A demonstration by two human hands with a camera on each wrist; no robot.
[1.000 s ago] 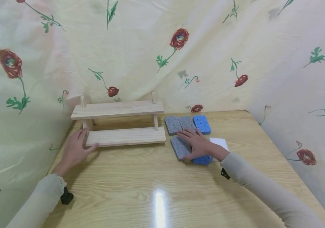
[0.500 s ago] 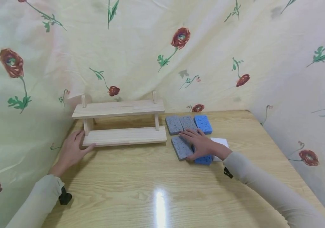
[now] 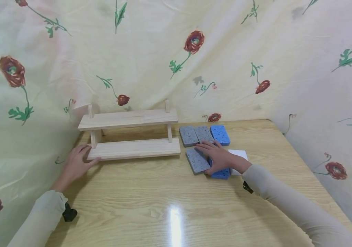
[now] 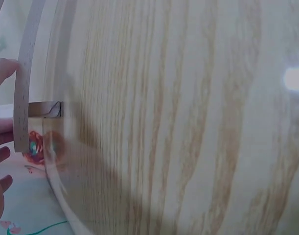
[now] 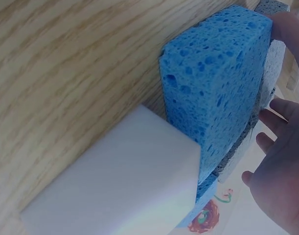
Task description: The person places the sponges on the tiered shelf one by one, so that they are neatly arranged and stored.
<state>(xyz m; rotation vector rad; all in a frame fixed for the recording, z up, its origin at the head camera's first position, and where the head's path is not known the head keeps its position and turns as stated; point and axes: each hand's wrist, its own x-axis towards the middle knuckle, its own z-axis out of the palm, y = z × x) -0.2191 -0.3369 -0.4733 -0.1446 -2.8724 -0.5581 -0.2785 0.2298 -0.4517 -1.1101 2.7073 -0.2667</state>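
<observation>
In the head view my left hand is at the left end of the wooden shelf's lower board. Its thumb lies along the front edge and its fingers near the end. The left wrist view shows the thumb tip touching the board. My right hand spreads over a blue sponge, partly hiding it. Its thumb is by a grey sponge; in the right wrist view it touches a corner of the blue sponge, fingers loosely bent beyond. A white block sits beside it.
Behind the right hand, two grey sponges and another blue sponge lie in a row. The upper board overhangs behind the lower one. Flower-printed cloth borders the wooden table at back and sides.
My left hand has slid left along the lower board, uncovering more of its end. The right thumb has shifted slightly right, off the front grey sponge. The sponges have not visibly moved.
</observation>
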